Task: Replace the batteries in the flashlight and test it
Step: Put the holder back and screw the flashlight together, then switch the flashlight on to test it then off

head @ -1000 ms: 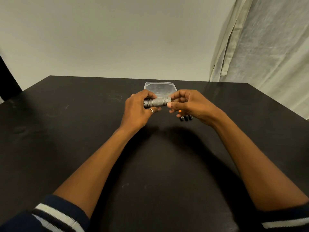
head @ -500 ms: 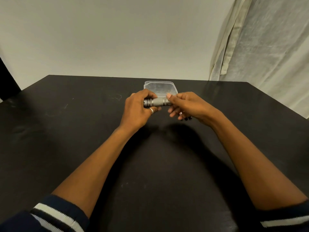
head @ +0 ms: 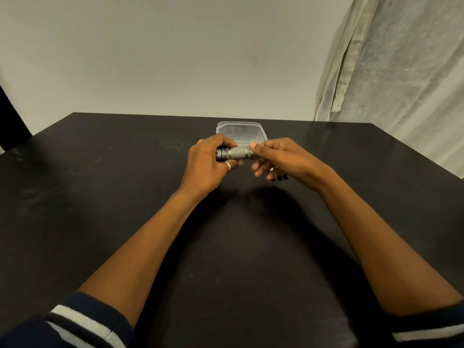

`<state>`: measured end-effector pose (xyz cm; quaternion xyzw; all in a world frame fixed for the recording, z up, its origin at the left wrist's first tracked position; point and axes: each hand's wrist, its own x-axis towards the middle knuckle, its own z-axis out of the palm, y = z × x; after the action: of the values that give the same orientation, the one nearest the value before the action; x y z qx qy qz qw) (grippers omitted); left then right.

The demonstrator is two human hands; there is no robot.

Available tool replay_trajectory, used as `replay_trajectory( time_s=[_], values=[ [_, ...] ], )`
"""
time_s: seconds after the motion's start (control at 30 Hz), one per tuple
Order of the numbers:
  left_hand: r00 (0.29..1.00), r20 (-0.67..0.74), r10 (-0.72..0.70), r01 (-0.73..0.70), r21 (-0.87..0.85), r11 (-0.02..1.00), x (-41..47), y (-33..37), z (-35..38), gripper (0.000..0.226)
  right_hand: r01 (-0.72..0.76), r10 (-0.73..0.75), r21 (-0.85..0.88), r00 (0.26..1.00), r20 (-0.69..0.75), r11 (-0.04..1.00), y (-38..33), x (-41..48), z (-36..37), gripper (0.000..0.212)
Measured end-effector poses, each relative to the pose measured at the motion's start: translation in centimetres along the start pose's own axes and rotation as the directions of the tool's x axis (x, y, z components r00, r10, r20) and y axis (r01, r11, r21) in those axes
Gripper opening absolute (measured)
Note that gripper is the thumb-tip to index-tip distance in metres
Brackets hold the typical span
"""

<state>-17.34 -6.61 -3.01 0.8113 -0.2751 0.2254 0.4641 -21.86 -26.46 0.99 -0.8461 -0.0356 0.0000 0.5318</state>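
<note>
flashlight [head: 236,153]: grey metal, knurled body, lying horizontal between your two hands, held up over the table's far half, about centred between its left and right edges.
left hand [head: 207,163]: yours, wrapped around the flashlight's left end, fingers curled over the top, thumb underneath. Firm grasp. Silver ring [head: 228,165] on one finger.
right hand [head: 281,159]: pinching the flashlight's right end, thumb tip [head: 253,146] on top of the barrel. Other fingers half curled below it, loose. The end piece itself is hidden under your fingers, so can't tell whether it's seated or backed off.
batteries [head: 280,178]: a few small dark cylinders on the table, just under your right hand, mostly hidden by it. Count not readable.
container [head: 241,130]: clear plastic, shallow, rectangular, sitting on the table right behind your hands, near the far edge. Contents not resolvable through the plastic.
table [head: 125,197]: black, matte, some faint scuffs on the left half.
sleeves [head: 82,322]: dark navy with white stripes, pushed up at both forearms, at the near edge.
curtain [head: 401,71]: pale fabric, hanging past the table's far right corner.
wall [head: 175,59]: plain, light, behind the far edge.
</note>
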Motion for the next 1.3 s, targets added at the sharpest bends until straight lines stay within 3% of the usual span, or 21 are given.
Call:
replay_trajectory(
  time_s=[0.2, 0.33, 0.4, 0.47, 0.53, 0.57, 0.63, 0.73, 0.87, 1.0, 1.13, 1.3],
  values=[
    [0.999, 0.038, -0.004, 0.007, -0.08, 0.997, -0.1, 0.3, -0.1, 0.039, 0.091, -0.091, 0.067, 0.996, -0.003, 0.994, -0.4, 0.1, 0.1, 0.026],
    [0.97, 0.102, -0.222, 0.242, -0.264, 0.934, 0.6, 0.3, -0.2, 0.082, 0.156, -0.155, -0.004, 0.976, -0.152, 0.988, -0.4, 0.2, 0.3, 0.022],
    [0.895, 0.158, -0.417, 0.443, -0.423, 0.791, 0.9, 0.3, 0.0, 0.095, 0.174, -0.192, -0.095, 0.954, -0.232, 0.98, -0.4, 0.2, 0.6, 0.022],
    [0.779, 0.287, -0.557, 0.598, -0.607, 0.523, 1.1, 0.3, 0.0, 0.088, 0.199, -0.251, -0.191, 0.917, -0.309, 0.961, -0.5, 0.2, 1.0, 0.022],
    [0.714, 0.415, -0.564, 0.621, -0.748, 0.235, 1.4, 0.3, -0.2, 0.063, 0.232, -0.344, -0.318, 0.865, -0.364, 0.919, -0.7, 0.2, 1.4, 0.025],
    [0.712, 0.44, -0.548, 0.596, -0.79, 0.141, 1.5, 0.3, -0.4, 0.054, 0.255, -0.405, -0.39, 0.836, -0.371, 0.885, -0.9, 0.1, 1.8, 0.026],
    [0.73, 0.434, -0.528, 0.54, -0.84, 0.057, 1.6, 0.3, -0.6, 0.039, 0.322, -0.521, -0.499, 0.786, -0.333, 0.805, -1.3, -0.2, 2.4, 0.026],
    [0.733, 0.387, -0.559, 0.514, -0.854, 0.083, 1.7, 0.4, -0.9, 0.025, 0.397, -0.555, -0.521, 0.81, -0.188, 0.756, -1.9, -0.4, 2.9, 0.031],
    [0.727, 0.362, -0.584, 0.544, -0.822, 0.167, 1.5, 0.1, -1.3, 0.025, 0.391, -0.413, -0.348, 0.911, 0.01, 0.852, -2.6, -0.8, 3.2, 0.042],
    [0.725, 0.367, -0.583, 0.589, -0.77, 0.247, 1.3, 0.1, -1.3, 0.02, 0.422, -0.403, -0.364, 0.906, 0.13, 0.83, -2.5, -1.1, 3.5, 0.045],
    [0.724, 0.38, -0.575, 0.629, -0.706, 0.325, 1.1, 0.1, -1.1, 0.023, 0.46, -0.429, -0.44, 0.886, 0.173, 0.771, -2.0, -1.2, 4.0, 0.043],
    [0.721, 0.405, -0.562, 0.656, -0.66, 0.366, 1.2, 0.4, -0.9, 0.022, 0.468, -0.472, -0.462, 0.874, 0.116, 0.753, -1.2, -1.7, 4.3, 0.044]
  ],
)
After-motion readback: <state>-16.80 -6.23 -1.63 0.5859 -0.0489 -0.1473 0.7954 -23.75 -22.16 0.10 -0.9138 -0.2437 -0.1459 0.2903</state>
